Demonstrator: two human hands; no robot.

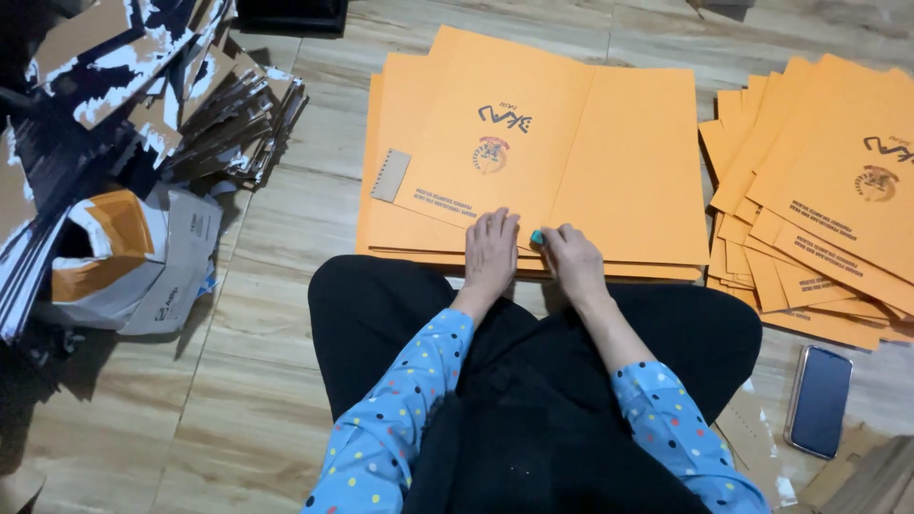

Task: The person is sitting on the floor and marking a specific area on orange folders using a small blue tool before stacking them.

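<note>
Orange card folders [533, 152] lie stacked on the floor in front of the person's crossed legs, the top one opened flat with a fold running up its middle and a small printed emblem on its left leaf. The left hand [490, 252] rests flat, fingers spread, on the near edge. The right hand [571, 262] pinches a small teal thing [538, 237] at the fold; what it is, I cannot tell. Pressing unevenly could skew the crease, and the loose stack could slide on the smooth floor. A second pile [819, 209], fanned untidily, lies toward the right, with a phone [819, 400] near it.
</note>
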